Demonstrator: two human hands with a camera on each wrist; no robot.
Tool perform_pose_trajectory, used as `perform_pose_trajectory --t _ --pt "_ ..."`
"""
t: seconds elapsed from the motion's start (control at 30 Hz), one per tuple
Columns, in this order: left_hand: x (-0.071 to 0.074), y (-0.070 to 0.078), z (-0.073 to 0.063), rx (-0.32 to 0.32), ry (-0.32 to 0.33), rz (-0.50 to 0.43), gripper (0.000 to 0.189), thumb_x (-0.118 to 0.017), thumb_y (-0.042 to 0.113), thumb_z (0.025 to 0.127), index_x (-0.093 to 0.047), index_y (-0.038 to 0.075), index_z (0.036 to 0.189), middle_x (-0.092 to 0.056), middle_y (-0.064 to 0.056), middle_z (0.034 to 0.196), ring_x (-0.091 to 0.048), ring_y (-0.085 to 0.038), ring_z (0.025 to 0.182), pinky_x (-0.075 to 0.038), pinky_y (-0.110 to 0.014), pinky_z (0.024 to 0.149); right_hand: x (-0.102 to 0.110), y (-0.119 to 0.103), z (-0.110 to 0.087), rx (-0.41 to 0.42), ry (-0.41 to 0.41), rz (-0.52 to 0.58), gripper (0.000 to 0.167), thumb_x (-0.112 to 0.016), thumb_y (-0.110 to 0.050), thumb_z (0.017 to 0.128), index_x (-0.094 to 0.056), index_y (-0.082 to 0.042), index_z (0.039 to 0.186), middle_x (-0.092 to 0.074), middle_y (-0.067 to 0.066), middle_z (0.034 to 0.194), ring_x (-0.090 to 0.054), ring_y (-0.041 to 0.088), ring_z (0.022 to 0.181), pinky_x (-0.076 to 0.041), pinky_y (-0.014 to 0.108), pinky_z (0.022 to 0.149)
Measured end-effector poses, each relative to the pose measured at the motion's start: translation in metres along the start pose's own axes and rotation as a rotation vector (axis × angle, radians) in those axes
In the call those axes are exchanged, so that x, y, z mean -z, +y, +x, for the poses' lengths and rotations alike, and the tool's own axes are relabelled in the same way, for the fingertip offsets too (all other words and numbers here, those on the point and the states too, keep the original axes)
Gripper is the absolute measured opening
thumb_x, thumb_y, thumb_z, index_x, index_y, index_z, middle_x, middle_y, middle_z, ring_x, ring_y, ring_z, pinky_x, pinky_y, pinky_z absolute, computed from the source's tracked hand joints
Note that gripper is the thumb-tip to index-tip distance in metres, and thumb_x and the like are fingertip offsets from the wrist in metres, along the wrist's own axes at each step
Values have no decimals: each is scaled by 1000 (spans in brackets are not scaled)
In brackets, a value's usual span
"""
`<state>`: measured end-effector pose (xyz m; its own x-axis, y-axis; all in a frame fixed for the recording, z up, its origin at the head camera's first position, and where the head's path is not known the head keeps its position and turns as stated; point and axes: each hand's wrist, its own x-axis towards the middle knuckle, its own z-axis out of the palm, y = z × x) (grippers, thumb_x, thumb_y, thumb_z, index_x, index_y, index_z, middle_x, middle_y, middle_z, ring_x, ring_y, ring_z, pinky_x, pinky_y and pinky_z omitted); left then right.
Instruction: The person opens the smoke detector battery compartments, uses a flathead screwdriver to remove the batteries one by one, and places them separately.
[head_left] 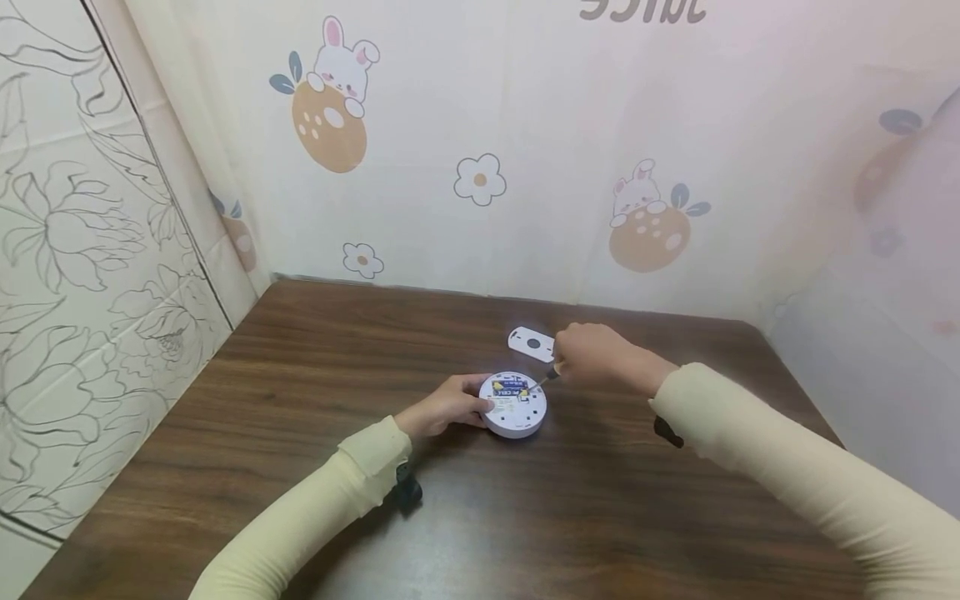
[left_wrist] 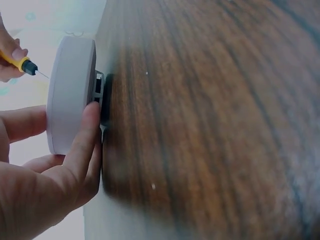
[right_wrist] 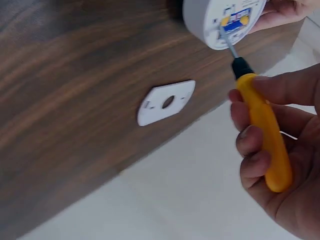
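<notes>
A round white smoke detector point(head_left: 508, 421) is held low over the wooden table, its back face up, with a blue battery point(right_wrist: 236, 20) and yellow contacts showing. My left hand point(head_left: 448, 406) grips its left side, thumb at the upper face and fingers at the side and underneath. In my right hand point(head_left: 597, 357) is a screwdriver point(right_wrist: 267, 130) with a yellow handle and black collar. Its metal shaft slants down to the detector's back, and the tip is at a yellow contact beside the battery. Fingers curl round the handle in the right wrist view.
A flat white mounting plate point(right_wrist: 156, 100) with a round central hole lies on the table behind the detector, near the right hand. The dark wooden table point(head_left: 315, 350) ends at a patterned curtain point(head_left: 420, 225) at the back. More curtain stands at both sides.
</notes>
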<state>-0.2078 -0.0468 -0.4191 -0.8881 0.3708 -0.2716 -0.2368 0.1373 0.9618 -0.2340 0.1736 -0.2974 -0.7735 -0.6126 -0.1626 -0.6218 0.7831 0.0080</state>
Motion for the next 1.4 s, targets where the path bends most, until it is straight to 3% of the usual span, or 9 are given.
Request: perform_pose_trajectory --t 0.1,0.23,0.6,1.17,1.4 --pt "0 -1 1 1 8 -2 52 -63 -4 88 -49 0 137 -56 -19 120 -61 -23 89 -59 -37 74 -8 10 -2 20 33 70 20 -61 -5 79 -62 -13 60 -49 -7 53 -38 9 48 -31 23 43" --pt "1 -2 2 1 10 -11 52 -64 -5 87 -49 0 137 -56 -20 121 -61 -23 87 -59 -37 73 -19 20 -7 22 64 178 12 -63 -4 80 -74 -9 76 -63 -3 66 -46 11 52 -42 25 48" --pt "0 0 2 7 35 -11 54 -66 -3 86 -50 3 137 -54 -20 125 -61 -24 88 -59 -37 72 -48 39 -21 25 190 349 17 -63 2 80 -74 1 94 -68 6 82 -52 13 60 -48 26 56" --pt "0 -1 5 22 64 -51 51 -67 -4 86 -52 1 135 -54 -21 121 -61 -23 83 -59 -37 69 -88 50 -33 9 289 554 17 -63 4 83 -73 2 95 -66 7 81 -51 17 66 -47 27 55" --pt "1 -1 6 31 53 -63 52 -67 -5 85 -52 1 135 -56 -21 120 -62 -23 82 -60 -37 68 -99 53 -34 12 321 584 13 -64 2 84 -74 1 92 -65 4 76 -50 15 63 -45 25 53"
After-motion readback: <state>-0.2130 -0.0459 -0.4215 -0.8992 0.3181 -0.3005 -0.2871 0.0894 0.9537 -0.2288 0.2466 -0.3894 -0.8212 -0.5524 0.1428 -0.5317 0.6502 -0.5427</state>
